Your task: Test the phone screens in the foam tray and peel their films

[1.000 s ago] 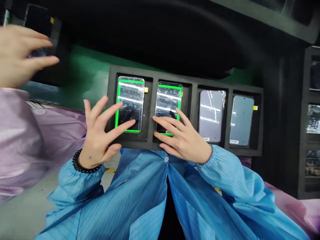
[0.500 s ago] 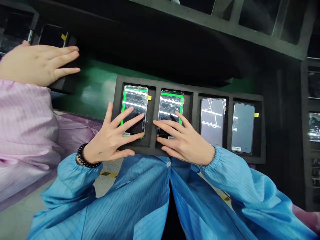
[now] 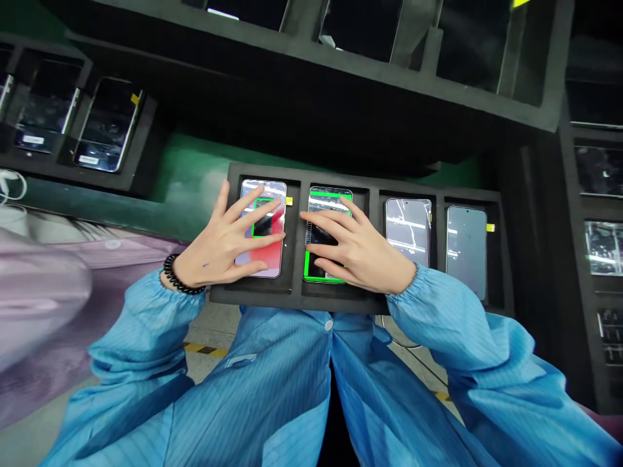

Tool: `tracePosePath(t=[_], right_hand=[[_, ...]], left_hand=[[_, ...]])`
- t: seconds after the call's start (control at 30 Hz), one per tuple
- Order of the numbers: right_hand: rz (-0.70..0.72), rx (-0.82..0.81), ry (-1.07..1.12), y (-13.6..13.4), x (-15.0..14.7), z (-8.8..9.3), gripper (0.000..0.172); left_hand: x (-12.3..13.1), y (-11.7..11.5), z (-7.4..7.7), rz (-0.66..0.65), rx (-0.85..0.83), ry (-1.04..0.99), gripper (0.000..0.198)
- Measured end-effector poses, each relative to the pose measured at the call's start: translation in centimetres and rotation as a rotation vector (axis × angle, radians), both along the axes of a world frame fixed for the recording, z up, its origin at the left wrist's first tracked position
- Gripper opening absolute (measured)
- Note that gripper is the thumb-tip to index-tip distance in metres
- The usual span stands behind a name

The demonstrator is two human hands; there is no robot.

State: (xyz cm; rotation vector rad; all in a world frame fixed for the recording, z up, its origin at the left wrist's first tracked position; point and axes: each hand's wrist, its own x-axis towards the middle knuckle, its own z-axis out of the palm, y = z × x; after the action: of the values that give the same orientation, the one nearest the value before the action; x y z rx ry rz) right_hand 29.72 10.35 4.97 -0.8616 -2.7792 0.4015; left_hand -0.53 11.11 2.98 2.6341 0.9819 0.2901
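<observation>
A black foam tray (image 3: pixel 343 301) with phones in separate compartments lies in front of me. My left hand (image 3: pixel 226 240) is spread over the leftmost phone (image 3: pixel 272 261), fingertips on or just above its lit pink-and-red screen, which bears a green-edged dark rectangle. Over the second phone (image 3: pixel 324 201), a dark screen with bright green borders, my right hand (image 3: pixel 360 250) stretches its fingers. Touch or slight hover cannot be told for either hand. To the right sit a third phone (image 3: pixel 407 227) and a fourth phone (image 3: pixel 466 250), both with pale grey screens; my right sleeve partly covers them.
Another phone tray (image 3: pixel 141 155) stands at upper left on the green surface (image 3: pixel 195 162). A raised tray (image 3: pixel 413 78) spans the top, and more phones (image 3: pixel 610 246) line the right edge. A co-worker's pink sleeve (image 3: pixel 39 285) is at left.
The leftmost screen has gone from dark with green edges to pink and red. Green now also shows along the second screen's bottom. The co-worker's hand has left the view; my view has shifted slightly.
</observation>
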Motion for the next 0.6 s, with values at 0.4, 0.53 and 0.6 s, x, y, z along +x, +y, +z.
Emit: tracePosePath(t=[0.4, 0.53, 0.6], right_hand=[[0.086, -0.041, 0.041, -3.9, -0.1, -0.1, 0.028], [0.073, -0.058, 0.062, -4.0, -0.1, -0.1, 0.024], [0.072, -0.058, 0.07, -3.9, -0.1, -0.1, 0.024]], left_hand=[[-0.9, -4.9, -0.3, -0.141, -0.035, -0.104, 0.058], [-1.7, -5.0, 0.5, -0.017, -0.017, -0.162, 0.059], [-2.1, -4.7, 0.6, 0.06, 0.045, -0.163, 0.056]])
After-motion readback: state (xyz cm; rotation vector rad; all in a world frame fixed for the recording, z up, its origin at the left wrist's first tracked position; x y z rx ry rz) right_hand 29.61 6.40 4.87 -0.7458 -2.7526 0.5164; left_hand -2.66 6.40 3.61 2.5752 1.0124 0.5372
